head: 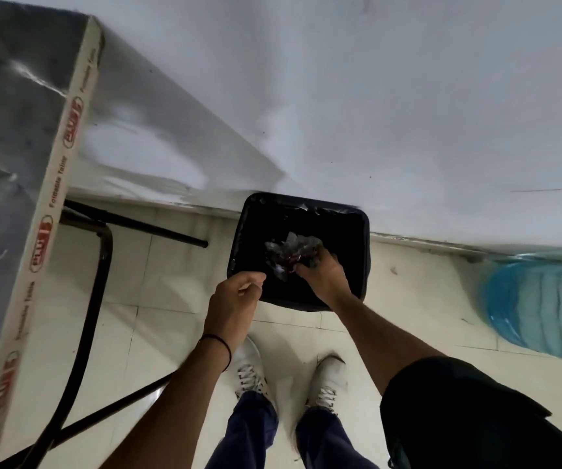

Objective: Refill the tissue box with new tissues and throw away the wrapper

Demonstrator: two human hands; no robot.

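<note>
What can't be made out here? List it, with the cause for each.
- Tissue box: not in the head view, so the refill cannot be checked.
- Wrapper: crumpled and blurred over the bin; its print is unreadable, and the right hand hides its lower edge.
- Left hand: curled at the bin's rim; whether it pinches anything is unclear.
- Blue bottle: cut off by the right edge, smeared.
- Table: blurred, cut off left.

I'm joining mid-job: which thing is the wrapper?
Find the black bin on the tiled floor against the white wall. Over its opening, the right hand grips a crumpled clear wrapper, the only shiny, crinkled thing there; the left hand looks empty.
</note>
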